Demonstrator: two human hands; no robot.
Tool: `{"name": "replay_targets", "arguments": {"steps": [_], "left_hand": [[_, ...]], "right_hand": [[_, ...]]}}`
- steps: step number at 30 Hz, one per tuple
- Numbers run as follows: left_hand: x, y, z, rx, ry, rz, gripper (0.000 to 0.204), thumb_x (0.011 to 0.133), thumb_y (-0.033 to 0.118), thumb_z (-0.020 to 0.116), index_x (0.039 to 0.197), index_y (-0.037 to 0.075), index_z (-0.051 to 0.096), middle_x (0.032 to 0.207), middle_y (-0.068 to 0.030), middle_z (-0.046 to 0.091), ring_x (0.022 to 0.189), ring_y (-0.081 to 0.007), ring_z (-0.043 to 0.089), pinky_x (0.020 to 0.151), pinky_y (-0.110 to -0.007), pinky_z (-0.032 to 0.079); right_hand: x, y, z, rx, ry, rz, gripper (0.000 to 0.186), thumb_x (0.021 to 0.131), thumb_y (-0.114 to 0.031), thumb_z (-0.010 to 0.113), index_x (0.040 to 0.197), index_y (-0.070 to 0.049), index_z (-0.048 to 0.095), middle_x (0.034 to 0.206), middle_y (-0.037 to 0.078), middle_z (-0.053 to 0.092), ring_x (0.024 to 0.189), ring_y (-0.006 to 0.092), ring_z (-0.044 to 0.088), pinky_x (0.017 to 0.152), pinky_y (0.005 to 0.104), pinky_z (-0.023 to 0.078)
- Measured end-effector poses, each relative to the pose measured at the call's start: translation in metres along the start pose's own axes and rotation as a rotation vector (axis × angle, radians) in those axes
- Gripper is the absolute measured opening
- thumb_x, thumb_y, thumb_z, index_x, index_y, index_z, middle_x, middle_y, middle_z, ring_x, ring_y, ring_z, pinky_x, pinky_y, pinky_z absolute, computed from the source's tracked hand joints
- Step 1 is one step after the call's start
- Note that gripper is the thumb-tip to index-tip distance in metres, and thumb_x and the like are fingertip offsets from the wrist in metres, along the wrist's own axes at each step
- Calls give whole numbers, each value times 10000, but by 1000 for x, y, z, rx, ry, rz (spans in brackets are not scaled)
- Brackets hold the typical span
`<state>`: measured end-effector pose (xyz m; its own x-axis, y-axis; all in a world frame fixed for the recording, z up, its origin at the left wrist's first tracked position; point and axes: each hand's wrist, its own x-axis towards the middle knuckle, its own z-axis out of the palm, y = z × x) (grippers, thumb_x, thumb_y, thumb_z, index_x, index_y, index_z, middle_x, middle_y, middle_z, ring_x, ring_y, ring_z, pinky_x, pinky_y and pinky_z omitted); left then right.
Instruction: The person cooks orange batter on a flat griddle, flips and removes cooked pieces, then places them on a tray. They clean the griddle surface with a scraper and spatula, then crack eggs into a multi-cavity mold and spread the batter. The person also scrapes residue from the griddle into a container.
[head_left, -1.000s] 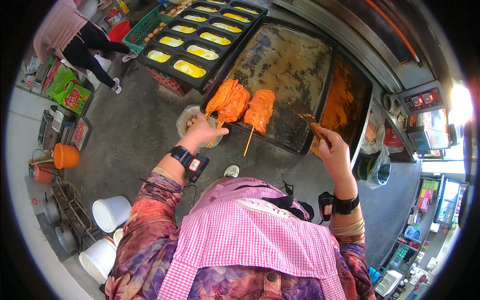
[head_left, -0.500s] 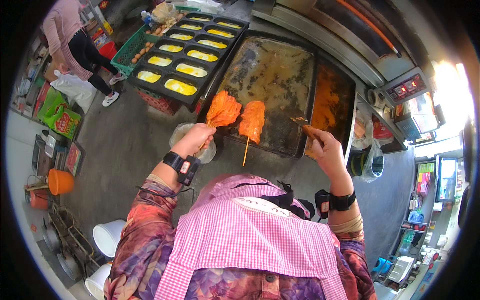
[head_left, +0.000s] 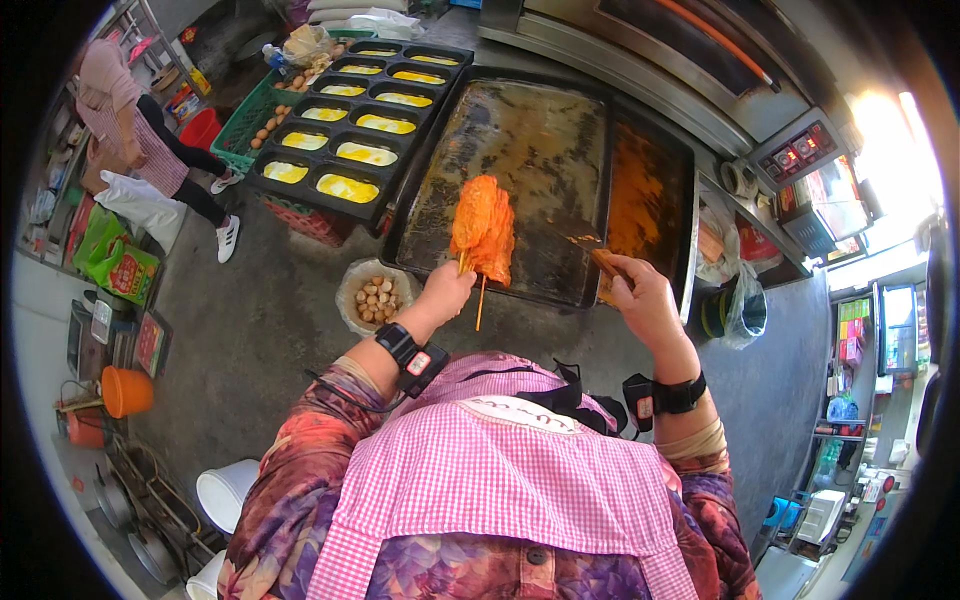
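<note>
My left hand (head_left: pixel 446 294) grips the sticks of orange-red marinated meat skewers (head_left: pixel 474 222), held over the front of a greasy dark baking tray (head_left: pixel 510 130). These overlap another meat skewer, whose bare stick (head_left: pixel 481 305) juts out over the tray's near edge. My right hand (head_left: pixel 643 298) is closed on the wooden handle of a flat scraper (head_left: pixel 590 249), whose dark blade rests at the tray's right side, next to a second tray (head_left: pixel 646 190) coated with orange sauce.
At the upper left are a black mould pan (head_left: pixel 365 125) with several egg-filled cups and a green crate (head_left: pixel 237 140) of eggs. A bowl (head_left: pixel 349 310) of small pale-brown items sits below. An oven (head_left: pixel 640 45) stands behind the trays. A co-worker (head_left: pixel 130 125) stands at far left.
My left hand has moved right with its skewers, which now overlap the other skewer. The bowl is more fully uncovered. The view has shifted slightly, and the co-worker's arm has come down.
</note>
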<state>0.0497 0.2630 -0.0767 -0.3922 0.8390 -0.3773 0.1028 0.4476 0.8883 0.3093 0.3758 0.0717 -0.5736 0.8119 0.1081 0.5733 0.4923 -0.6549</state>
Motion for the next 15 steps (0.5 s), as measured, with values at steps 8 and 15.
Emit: {"name": "replay_targets", "arguments": {"steps": [8, 15], "left_hand": [[-5, 7, 4, 470, -76, 117, 590, 694, 384, 770, 986, -89, 575, 935, -275, 632, 923, -403, 609, 774, -421, 486], [4, -1, -3, 174, -144, -128, 223, 736, 171, 673, 757, -46, 622, 621, -154, 636, 585, -256, 647, 561, -357, 500]], "right_hand": [[0, 12, 6, -15, -16, 28, 292, 828, -114, 542, 1089, -19, 634, 998, 204, 632, 883, 323, 625, 792, 346, 486], [11, 25, 24, -82, -50, 14, 283, 832, -120, 533, 1077, -13, 628, 1006, 190, 629, 908, 324, 621, 799, 358, 492]]}}
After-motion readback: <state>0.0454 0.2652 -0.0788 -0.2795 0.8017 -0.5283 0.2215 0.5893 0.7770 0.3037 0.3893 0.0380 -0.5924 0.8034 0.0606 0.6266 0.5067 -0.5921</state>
